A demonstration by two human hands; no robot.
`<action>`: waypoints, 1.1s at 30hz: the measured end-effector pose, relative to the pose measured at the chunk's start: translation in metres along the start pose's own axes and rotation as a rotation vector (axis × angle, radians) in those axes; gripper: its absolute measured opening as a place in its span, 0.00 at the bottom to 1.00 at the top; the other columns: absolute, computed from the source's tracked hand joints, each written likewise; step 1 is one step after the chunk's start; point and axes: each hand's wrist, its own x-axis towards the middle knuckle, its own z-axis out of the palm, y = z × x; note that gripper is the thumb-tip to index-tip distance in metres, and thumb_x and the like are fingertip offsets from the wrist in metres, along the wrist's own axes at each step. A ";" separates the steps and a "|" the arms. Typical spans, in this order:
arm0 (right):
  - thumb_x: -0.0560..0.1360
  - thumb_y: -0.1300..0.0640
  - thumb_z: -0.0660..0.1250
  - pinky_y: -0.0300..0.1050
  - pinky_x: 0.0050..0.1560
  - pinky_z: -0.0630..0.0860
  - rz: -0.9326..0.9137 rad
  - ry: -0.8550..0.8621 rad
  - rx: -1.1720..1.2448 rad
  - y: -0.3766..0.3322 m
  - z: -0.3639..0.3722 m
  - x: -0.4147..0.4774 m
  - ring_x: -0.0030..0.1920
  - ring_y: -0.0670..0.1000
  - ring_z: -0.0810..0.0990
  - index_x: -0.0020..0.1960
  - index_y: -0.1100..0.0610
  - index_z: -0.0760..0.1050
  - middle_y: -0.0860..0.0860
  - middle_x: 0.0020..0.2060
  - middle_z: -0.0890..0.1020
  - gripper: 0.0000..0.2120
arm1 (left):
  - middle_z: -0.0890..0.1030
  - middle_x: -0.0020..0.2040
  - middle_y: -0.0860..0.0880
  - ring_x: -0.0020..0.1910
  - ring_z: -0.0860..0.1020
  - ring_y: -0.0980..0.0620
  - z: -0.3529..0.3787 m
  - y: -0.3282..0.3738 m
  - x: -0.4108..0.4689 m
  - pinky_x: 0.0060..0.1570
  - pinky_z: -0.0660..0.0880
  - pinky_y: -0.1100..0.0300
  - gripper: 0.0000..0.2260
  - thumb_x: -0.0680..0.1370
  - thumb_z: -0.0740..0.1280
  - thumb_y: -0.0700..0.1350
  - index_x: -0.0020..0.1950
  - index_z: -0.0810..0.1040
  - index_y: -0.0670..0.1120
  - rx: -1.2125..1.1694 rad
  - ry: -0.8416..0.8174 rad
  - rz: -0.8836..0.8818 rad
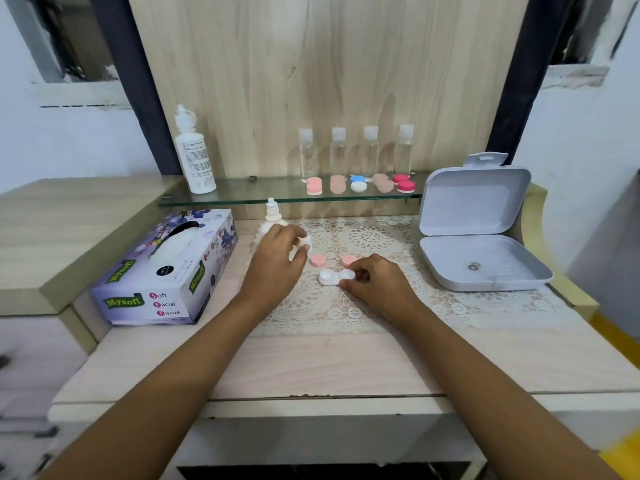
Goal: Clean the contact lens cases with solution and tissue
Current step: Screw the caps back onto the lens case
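The white lens case (334, 277) is lying uncapped on the lace mat (381, 306), with the right hand (375, 284) pinching its right-hand well. Its two pink caps (317, 260) are sitting just behind it. The left hand (277, 261) is curling round a small white piece (305, 241), possibly a tissue wad, in front of a small white bottle (272, 211). A tissue box (166, 271) is showing white tissue in its slot. An open grey box (450, 258) is holding a small metal bit. On the glass shelf (263, 195) are standing a tall white bottle (194, 157), four clear bottles (370, 154) and a row of coloured lens cases (358, 183). A pale wooden tabletop (329, 362) is carrying the mat, and a wood-grain panel (329, 64) is rising behind.
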 end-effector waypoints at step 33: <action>0.72 0.51 0.69 0.45 0.50 0.70 0.008 -0.005 -0.027 0.001 0.002 0.002 0.53 0.54 0.75 0.57 0.56 0.78 0.55 0.50 0.78 0.16 | 0.76 0.54 0.52 0.51 0.75 0.58 0.017 -0.001 -0.003 0.51 0.69 0.71 0.13 0.75 0.67 0.42 0.60 0.79 0.44 -0.126 -0.380 -0.052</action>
